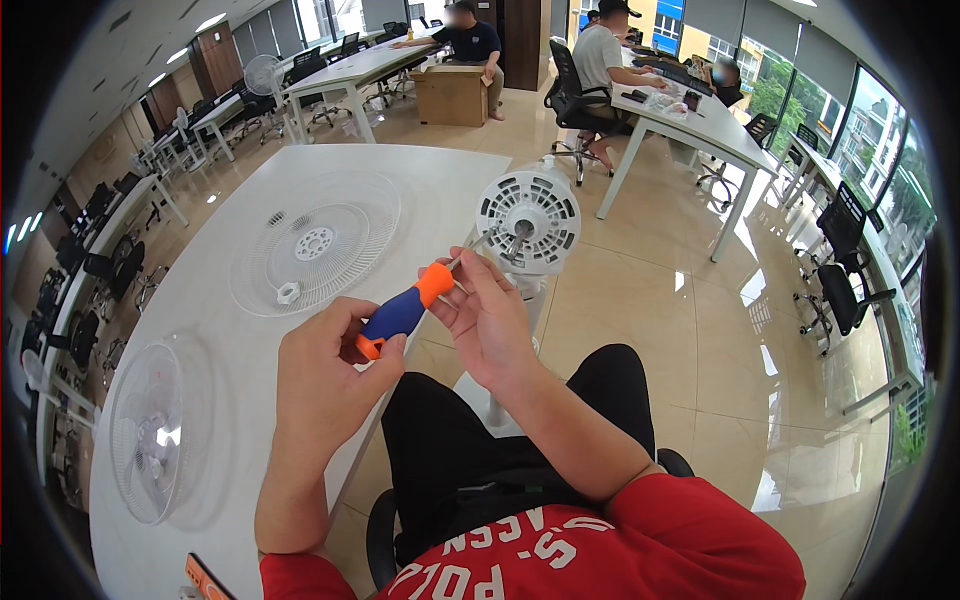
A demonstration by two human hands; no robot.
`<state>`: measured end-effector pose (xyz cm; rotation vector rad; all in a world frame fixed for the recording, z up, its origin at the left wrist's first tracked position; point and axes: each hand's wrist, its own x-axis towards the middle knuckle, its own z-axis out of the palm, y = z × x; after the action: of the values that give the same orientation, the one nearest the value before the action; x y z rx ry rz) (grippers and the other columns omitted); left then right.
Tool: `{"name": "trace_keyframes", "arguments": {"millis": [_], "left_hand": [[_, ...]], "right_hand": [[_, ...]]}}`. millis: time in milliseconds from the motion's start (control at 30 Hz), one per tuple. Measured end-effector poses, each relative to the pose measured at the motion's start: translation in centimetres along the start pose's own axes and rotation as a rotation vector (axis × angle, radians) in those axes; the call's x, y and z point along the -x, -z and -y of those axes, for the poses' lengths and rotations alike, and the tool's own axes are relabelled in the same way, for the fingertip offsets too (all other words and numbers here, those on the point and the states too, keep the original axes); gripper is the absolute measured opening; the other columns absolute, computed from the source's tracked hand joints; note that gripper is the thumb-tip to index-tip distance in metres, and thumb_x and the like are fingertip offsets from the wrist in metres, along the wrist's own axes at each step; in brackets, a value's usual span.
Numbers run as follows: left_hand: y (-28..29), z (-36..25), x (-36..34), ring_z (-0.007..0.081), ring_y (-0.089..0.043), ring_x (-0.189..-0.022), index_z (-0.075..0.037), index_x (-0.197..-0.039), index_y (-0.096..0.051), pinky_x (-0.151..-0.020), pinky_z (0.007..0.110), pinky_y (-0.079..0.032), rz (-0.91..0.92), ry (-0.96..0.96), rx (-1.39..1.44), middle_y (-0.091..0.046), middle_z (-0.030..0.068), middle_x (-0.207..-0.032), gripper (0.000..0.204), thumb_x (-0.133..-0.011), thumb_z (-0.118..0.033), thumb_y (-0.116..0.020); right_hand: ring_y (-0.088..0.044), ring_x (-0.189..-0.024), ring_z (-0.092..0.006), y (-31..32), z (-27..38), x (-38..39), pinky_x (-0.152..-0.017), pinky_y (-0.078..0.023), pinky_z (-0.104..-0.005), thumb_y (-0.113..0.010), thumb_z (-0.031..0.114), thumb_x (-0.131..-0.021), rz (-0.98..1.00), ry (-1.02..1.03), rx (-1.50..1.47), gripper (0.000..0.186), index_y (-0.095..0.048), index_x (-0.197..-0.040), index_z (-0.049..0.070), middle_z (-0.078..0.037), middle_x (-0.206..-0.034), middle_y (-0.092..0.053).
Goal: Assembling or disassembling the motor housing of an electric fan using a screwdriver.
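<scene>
A screwdriver (400, 315) with a blue and orange handle is tilted up toward a white fan motor head (528, 195). My left hand (325, 370) is closed round the handle's butt end. The fingers of my right hand (495, 330) pinch around the thin shaft, just beyond the orange collar. Where the tip sits is hard to make out; it points at the motor's vented face, near the metal spindle. The fan head stands upright on a white pole beyond my right hand.
On the white table (430, 170) lies a round wire fan grille (345, 235), with a small white knob (288, 292) on it. Clear fan blades (150, 435) lie closer to me at left. An orange phone-like object (205, 577) is at the near edge. Several people sit at tables behind.
</scene>
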<state>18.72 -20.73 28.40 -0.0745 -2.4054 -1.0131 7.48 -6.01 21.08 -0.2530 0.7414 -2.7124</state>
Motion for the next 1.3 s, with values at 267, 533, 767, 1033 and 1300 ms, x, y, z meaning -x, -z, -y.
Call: {"name": "trace_keyframes", "arguments": {"millis": [267, 533, 767, 1033, 1300], "left_hand": [[-0.5, -0.4, -0.7, 0.0157, -0.063, -0.062, 0.000, -0.100, -0.069, -0.062, 0.028, -0.052, -0.008, 0.003, -0.031, -0.068, 0.0103, -0.075, 0.029, -0.079, -0.017, -0.081], [-0.4, -1.4, -1.3, 0.0108, -0.059, -0.066, 0.002, -0.101, -0.069, -0.063, 0.025, -0.051, 0.030, -0.014, -0.090, -0.067, 0.0078, -0.077, 0.025, -0.081, -0.010, -0.079], [-1.1, -2.3, -1.6, 0.0153, -0.063, -0.067, -0.001, -0.104, -0.068, -0.065, 0.028, -0.054, -0.020, -0.114, -0.073, -0.068, 0.0090, -0.082, 0.030, -0.079, -0.013, -0.081], [-1.7, -2.9, -1.5, 0.0220, -0.068, -0.078, -0.003, -0.115, -0.071, -0.073, 0.033, -0.057, -0.011, -0.350, -0.103, -0.066, 0.0112, -0.095, 0.036, -0.079, -0.003, -0.080], [-1.3, -1.4, -0.9, 0.0231, -0.067, -0.088, -0.006, -0.122, -0.073, -0.077, 0.032, -0.054, 0.067, -0.324, -0.095, -0.059, 0.0123, -0.120, 0.046, -0.078, 0.010, -0.072]], "right_hand": [[-0.069, -0.112, -0.0246, 0.2, 0.4, -0.5, -0.095, -0.059, -0.0409, -0.058, 0.023, -0.109, -0.003, 0.015, -0.020, 0.023, -0.063, -0.120, 0.003, -0.009, -0.111, -0.067], [-0.069, -0.114, -0.0271, 0.3, 0.9, -0.8, -0.097, -0.059, -0.0406, -0.056, 0.024, -0.109, 0.019, 0.007, -0.061, 0.024, -0.062, -0.119, 0.003, -0.009, -0.111, -0.067], [-0.068, -0.117, -0.0267, 0.7, 1.4, -1.0, -0.098, -0.058, -0.0374, -0.054, 0.025, -0.110, 0.072, -0.005, -0.095, 0.025, -0.061, -0.119, 0.003, -0.009, -0.112, -0.067], [-0.062, -0.129, -0.0260, 1.3, 1.3, -1.3, -0.101, -0.056, -0.0346, -0.051, 0.025, -0.111, 0.090, -0.043, -0.219, 0.028, -0.057, -0.128, 0.004, -0.005, -0.118, -0.066], [-0.064, -0.126, -0.0290, 1.7, 0.6, -2.3, -0.100, -0.060, -0.0364, -0.064, 0.024, -0.106, 0.134, -0.038, -0.281, 0.025, -0.059, -0.121, 0.005, -0.005, -0.115, -0.065]]}}
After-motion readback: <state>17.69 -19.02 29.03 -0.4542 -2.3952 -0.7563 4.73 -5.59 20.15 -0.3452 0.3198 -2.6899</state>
